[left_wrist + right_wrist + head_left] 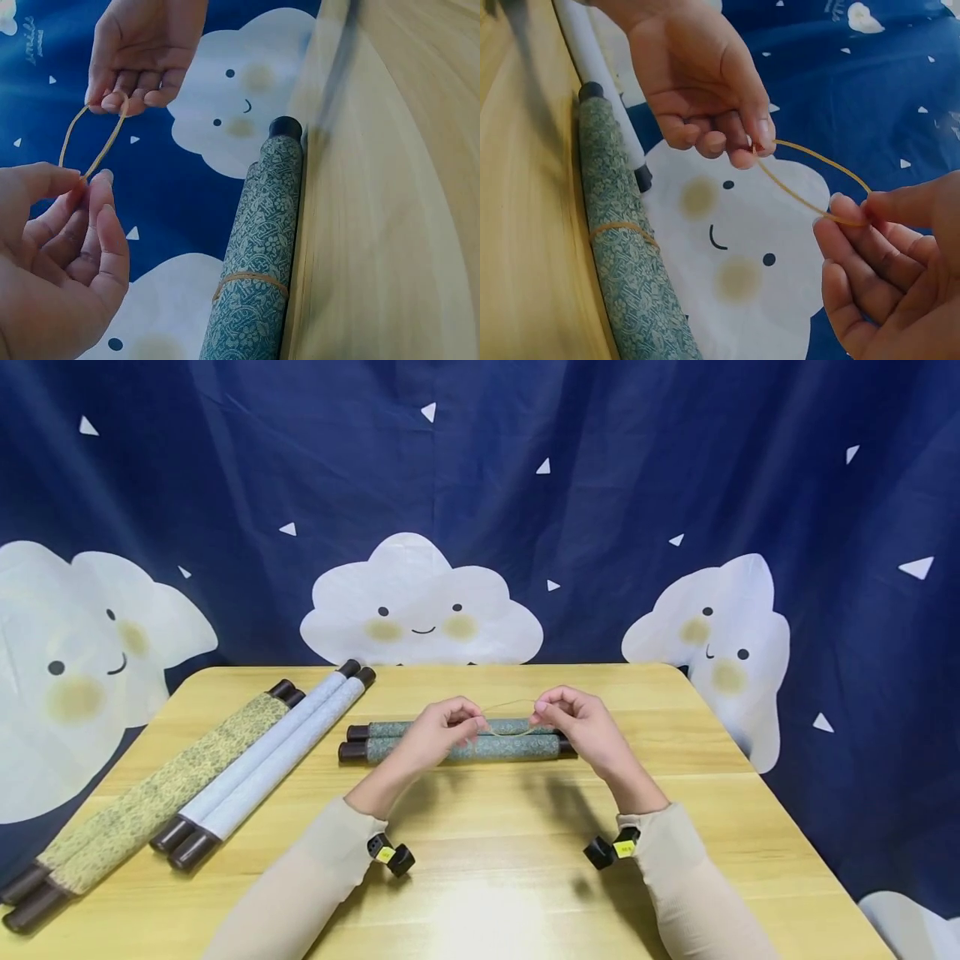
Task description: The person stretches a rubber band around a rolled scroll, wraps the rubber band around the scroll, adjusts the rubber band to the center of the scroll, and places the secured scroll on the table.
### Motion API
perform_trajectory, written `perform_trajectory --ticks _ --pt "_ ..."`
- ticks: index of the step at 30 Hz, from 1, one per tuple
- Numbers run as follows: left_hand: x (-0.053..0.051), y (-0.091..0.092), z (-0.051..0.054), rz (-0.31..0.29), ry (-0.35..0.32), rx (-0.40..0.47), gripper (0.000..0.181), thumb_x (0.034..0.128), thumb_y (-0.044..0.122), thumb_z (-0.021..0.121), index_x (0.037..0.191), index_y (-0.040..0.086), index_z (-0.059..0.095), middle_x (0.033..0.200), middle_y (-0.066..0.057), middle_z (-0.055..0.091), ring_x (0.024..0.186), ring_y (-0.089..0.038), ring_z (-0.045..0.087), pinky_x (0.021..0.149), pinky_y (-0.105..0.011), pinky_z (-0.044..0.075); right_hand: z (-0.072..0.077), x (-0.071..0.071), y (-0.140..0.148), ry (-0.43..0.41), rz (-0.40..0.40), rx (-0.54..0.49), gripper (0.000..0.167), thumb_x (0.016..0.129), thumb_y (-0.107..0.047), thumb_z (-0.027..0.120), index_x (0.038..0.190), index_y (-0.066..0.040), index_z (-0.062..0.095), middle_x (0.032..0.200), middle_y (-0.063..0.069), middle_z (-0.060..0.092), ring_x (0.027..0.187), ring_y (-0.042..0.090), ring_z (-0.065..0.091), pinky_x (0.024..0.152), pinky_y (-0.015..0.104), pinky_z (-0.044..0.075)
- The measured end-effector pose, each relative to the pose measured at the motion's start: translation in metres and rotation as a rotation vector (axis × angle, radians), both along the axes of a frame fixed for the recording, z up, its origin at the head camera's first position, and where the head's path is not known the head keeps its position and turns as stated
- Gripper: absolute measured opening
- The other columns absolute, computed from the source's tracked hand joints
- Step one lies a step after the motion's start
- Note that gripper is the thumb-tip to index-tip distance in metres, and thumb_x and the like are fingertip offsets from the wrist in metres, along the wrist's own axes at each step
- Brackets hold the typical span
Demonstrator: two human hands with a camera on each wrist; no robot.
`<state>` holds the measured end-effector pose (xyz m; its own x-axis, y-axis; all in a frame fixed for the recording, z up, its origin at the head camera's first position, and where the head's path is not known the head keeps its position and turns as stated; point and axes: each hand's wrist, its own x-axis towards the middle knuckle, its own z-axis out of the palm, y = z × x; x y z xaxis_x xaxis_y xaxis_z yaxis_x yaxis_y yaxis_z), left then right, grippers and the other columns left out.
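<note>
A thin yellow rubber band (pixel 510 735) is stretched in a loop between my two hands, above the table. My left hand (pixel 438 735) pinches one end of it between thumb and fingertips; my right hand (pixel 588 731) pinches the other. The wrist views show the loop drawn long and narrow. Beneath and just beyond the hands lies a green patterned scroll (pixel 517 747), rolled from both ends into two rolls with dark end knobs. Around this scroll sits a tan rubber band (pixel 251 277), also visible in the right wrist view.
On the left of the wooden table (pixel 480 860), a pale blue double-rolled scroll (pixel 273 764) and a yellow-green patterned one (pixel 168 781) lie side by side at a slant. A dark blue curtain (pixel 480 460) with white clouds hangs behind the table.
</note>
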<state>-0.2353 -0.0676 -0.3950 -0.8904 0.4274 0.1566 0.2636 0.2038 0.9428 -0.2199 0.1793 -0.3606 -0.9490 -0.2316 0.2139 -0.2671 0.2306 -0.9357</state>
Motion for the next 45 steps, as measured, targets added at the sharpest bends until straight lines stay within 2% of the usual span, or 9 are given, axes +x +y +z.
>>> perform_trajectory --ticks 4,8,11,14,22,28,33,38,45 --pt "0.000 0.001 0.001 -0.026 0.031 -0.103 0.017 0.0985 0.021 0.061 0.105 0.007 0.067 0.099 -0.018 0.067 0.086 -0.039 0.061 0.076 -0.049 0.054 0.004 0.002 0.001 0.043 -0.032 0.079 0.017 0.099 -0.011 0.059 0.102 0.004 0.064 0.090 0.015 0.071 0.088 0.027 0.069 0.086 0.040 0.055" --pt "0.000 0.001 0.000 -0.039 0.098 -0.274 0.020 0.0976 0.024 0.061 0.108 0.009 0.069 0.103 -0.004 0.067 0.085 -0.024 0.062 0.074 -0.036 0.054 0.008 0.002 0.001 0.153 -0.080 0.268 0.010 0.098 -0.013 0.061 0.097 -0.005 0.067 0.087 0.011 0.071 0.082 0.024 0.069 0.070 0.032 0.054" --pt "0.001 -0.002 -0.002 -0.020 0.125 -0.372 0.022 0.0970 0.028 0.062 0.111 0.012 0.069 0.104 0.005 0.066 0.088 -0.014 0.060 0.075 -0.031 0.052 0.008 0.002 0.001 0.231 -0.104 0.388 0.008 0.097 -0.014 0.063 0.095 -0.008 0.068 0.085 0.005 0.071 0.078 0.018 0.068 0.064 0.031 0.050" --pt "0.001 -0.008 -0.003 0.009 0.135 -0.416 0.022 0.0972 0.028 0.062 0.112 0.013 0.068 0.100 0.007 0.066 0.088 -0.011 0.060 0.074 -0.030 0.052 0.009 0.002 0.000 0.254 -0.126 0.439 0.007 0.096 -0.015 0.064 0.093 -0.010 0.068 0.083 -0.001 0.071 0.077 0.016 0.068 0.067 0.033 0.051" --pt "-0.005 -0.036 -0.001 0.138 0.251 -0.602 0.020 0.0960 0.026 0.064 0.110 0.013 0.069 0.101 0.004 0.068 0.085 -0.011 0.062 0.071 -0.031 0.053 0.011 0.003 0.002 0.235 -0.147 0.470 0.009 0.096 -0.020 0.064 0.093 -0.012 0.068 0.082 0.002 0.070 0.073 0.015 0.064 0.065 0.035 0.049" --pt "-0.015 -0.062 -0.010 0.252 0.330 -0.748 0.018 0.0950 0.028 0.065 0.107 0.014 0.068 0.101 -0.001 0.068 0.088 -0.018 0.064 0.075 -0.040 0.053 0.011 0.004 0.005 0.226 -0.147 0.467 0.010 0.097 -0.021 0.064 0.094 -0.012 0.067 0.083 0.003 0.071 0.076 0.021 0.066 0.065 0.035 0.048" --pt "-0.025 -0.085 -0.017 0.326 0.406 -0.807 0.022 0.0934 0.025 0.067 0.107 0.008 0.068 0.104 -0.010 0.068 0.092 -0.028 0.065 0.077 -0.045 0.052 0.008 0.005 0.007 0.222 -0.143 0.446 0.009 0.096 -0.019 0.064 0.095 -0.011 0.068 0.085 0.006 0.071 0.078 0.025 0.067 0.067 0.036 0.050" --pt "-0.033 -0.110 -0.021 0.383 0.408 -0.853 0.028 0.0943 0.024 0.066 0.113 0.003 0.065 0.107 -0.015 0.065 0.096 -0.035 0.062 0.083 -0.050 0.049 0.006 0.005 0.009 0.223 -0.144 0.441 0.008 0.096 -0.019 0.065 0.094 -0.012 0.068 0.084 0.003 0.071 0.078 0.024 0.068 0.067 0.036 0.049" --pt "-0.038 -0.143 -0.029 0.422 0.400 -0.937 0.032 0.0964 0.024 0.062 0.119 0.002 0.061 0.119 -0.022 0.060 0.111 -0.046 0.054 0.092 -0.061 0.042 0.005 0.005 0.010 0.228 -0.150 0.448 0.007 0.097 -0.018 0.064 0.095 -0.013 0.068 0.085 0.001 0.071 0.078 0.019 0.068 0.069 0.036 0.050"
